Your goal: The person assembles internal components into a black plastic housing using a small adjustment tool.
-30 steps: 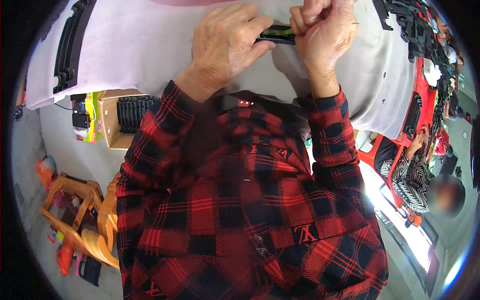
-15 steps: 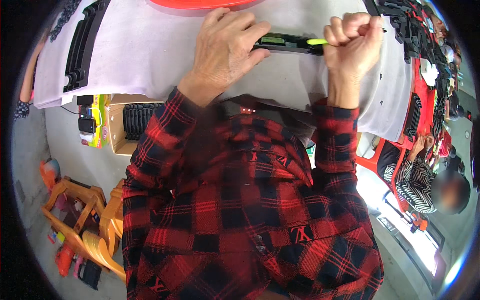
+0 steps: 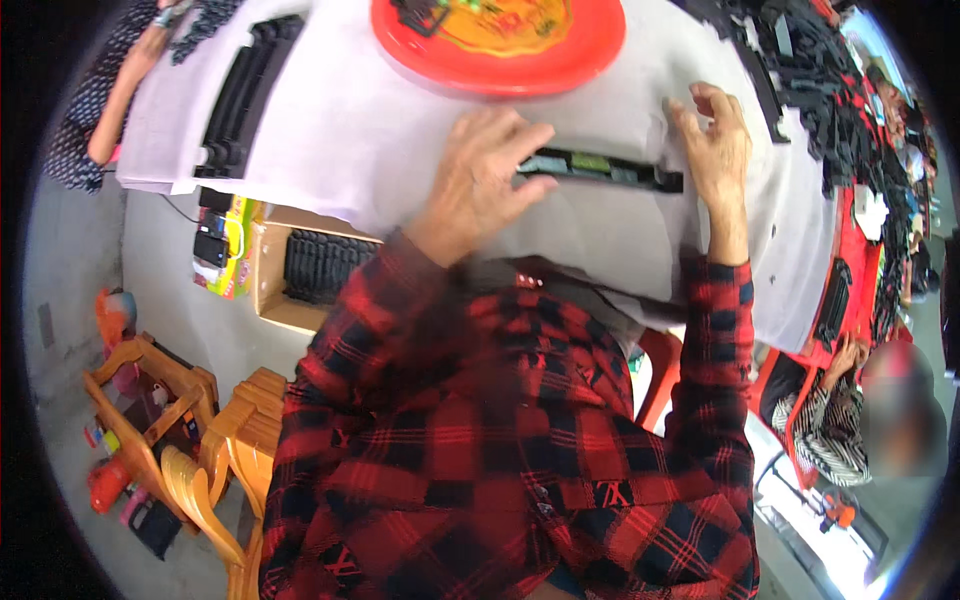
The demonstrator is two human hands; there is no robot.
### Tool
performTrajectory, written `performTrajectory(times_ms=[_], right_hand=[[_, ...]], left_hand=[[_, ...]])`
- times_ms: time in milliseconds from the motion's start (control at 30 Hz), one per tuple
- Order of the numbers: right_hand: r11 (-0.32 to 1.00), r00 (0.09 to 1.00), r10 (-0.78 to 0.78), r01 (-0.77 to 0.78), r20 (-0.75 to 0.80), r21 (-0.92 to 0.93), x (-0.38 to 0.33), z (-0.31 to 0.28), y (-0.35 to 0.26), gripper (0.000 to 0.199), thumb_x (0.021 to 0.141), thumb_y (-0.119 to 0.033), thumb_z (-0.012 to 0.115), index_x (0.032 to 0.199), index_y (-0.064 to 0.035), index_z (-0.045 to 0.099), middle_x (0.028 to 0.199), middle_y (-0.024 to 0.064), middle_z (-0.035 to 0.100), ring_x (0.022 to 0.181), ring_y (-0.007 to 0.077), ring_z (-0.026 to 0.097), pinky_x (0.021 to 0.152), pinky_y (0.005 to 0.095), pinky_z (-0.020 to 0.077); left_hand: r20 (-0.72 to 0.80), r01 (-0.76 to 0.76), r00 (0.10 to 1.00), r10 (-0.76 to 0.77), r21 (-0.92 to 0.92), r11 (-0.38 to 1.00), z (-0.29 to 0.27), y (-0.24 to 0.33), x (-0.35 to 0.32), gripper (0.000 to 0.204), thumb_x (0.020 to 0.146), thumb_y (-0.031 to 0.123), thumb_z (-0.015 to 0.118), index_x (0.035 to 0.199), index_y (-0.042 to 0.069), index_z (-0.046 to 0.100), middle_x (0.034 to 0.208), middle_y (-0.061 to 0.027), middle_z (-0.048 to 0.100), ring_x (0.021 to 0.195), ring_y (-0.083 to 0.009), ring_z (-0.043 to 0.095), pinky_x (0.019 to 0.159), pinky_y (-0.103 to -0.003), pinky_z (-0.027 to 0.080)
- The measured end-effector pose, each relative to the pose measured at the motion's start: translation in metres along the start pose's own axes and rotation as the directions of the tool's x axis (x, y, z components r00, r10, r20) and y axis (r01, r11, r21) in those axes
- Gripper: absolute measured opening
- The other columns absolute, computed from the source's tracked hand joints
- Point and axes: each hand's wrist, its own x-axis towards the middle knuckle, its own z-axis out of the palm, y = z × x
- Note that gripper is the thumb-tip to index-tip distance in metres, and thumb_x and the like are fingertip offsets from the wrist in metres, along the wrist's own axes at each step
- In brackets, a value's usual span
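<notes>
Now your left hand point(image 3: 480, 180) presses one black strip point(image 3: 610, 170) flat while your right hand point(image 3: 715, 145) hovers open at its end.

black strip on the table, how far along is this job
Done: finished-looking black strips lie stacked at the table's far left. In hand: the left hand presses one end of a long black strip with green inserts; the right hand hovers open at the other end. Left: a heap of black parts waits right.

Grey concrete floor point(image 3: 70, 270). White-covered table point(image 3: 340, 150). Wooden chairs point(image 3: 180, 440) at lower left, open cardboard box point(image 3: 270, 270) under the table edge. Red benches point(image 3: 850, 300) at right; bright daylight at lower right.
</notes>
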Motion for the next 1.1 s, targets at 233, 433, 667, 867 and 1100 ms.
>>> performTrajectory(times_ms=[233, 433, 667, 867, 1100], right_hand=[[0.912, 0.976, -0.066, -0.025, 0.207, 0.41, 0.023, 0.018, -0.073, 0.014, 0.094, -0.006, 0.068, 0.107, -0.002, 0.07, 0.094, 0.0045, 0.07, 0.08, 0.0107, 0.065, 0.075, 0.0274, 0.0536], [0.861, 0.895, -0.376, 0.243, 0.239, 0.448, 0.065, 0.072, -0.118, 0.014, 0.097, -0.004, 0.063, 0.109, -0.0025, 0.069, 0.091, 0.0029, 0.068, 0.081, 0.0122, 0.062, 0.075, 0.0259, 0.0505], [0.739, 0.702, -0.672, 0.617, 0.235, 0.27, 0.089, 0.135, -0.141, 0.021, 0.091, -0.004, 0.063, 0.112, -0.0058, 0.067, 0.106, 0.0136, 0.064, 0.101, 0.0358, 0.062, 0.088, 0.0446, 0.0521], [0.771, 0.7, -0.637, 0.592, 0.322, 0.237, 0.095, 0.148, -0.139, 0.022, 0.087, -0.004, 0.067, 0.109, -0.0044, 0.063, 0.103, 0.0152, 0.063, 0.098, 0.038, 0.062, 0.085, 0.0469, 0.0513], [0.81, 0.693, -0.585, 0.527, 0.421, 0.259, 0.105, 0.132, -0.124, 0.019, 0.083, -0.008, 0.074, 0.089, 0.0005, 0.059, 0.076, 0.0161, 0.062, 0.074, 0.0372, 0.06, 0.07, 0.0444, 0.0491]], left_hand=[[0.034, 0.084, 0.996, -0.08, -0.148, 0.985, 0.004, -0.002, -0.002, 0.043, 0.071, 0.017, 0.082, 0.109, 0.002, 0.068, 0.097, -0.0096, 0.059, 0.101, -0.0308, 0.058, 0.098, -0.046, 0.042], [0.059, 0.103, 0.994, -0.095, -0.157, 0.982, 0.003, -0.002, -0.002, 0.041, 0.072, 0.017, 0.081, 0.108, 0.003, 0.067, 0.097, -0.0082, 0.056, 0.102, -0.0284, 0.056, 0.102, -0.045, 0.04], [0.03, 0.073, 0.997, -0.07, -0.133, 0.988, 0.005, -0.003, -0.001, 0.042, 0.073, 0.017, 0.081, 0.11, 0.003, 0.068, 0.099, -0.0082, 0.059, 0.1, -0.0293, 0.058, 0.098, -0.045, 0.041], [0.043, 0.071, 0.997, -0.066, -0.109, 0.992, 0.006, -0.003, -0.002, 0.042, 0.072, 0.017, 0.081, 0.109, 0.003, 0.068, 0.101, -0.0077, 0.059, 0.102, -0.0288, 0.057, 0.099, -0.045, 0.041], [0.042, 0.07, 0.997, -0.064, -0.142, 0.987, 0.008, -0.003, -0.001, 0.04, 0.071, 0.017, 0.082, 0.106, 0.004, 0.069, 0.098, -0.0069, 0.058, 0.101, -0.0286, 0.057, 0.099, -0.045, 0.041]])
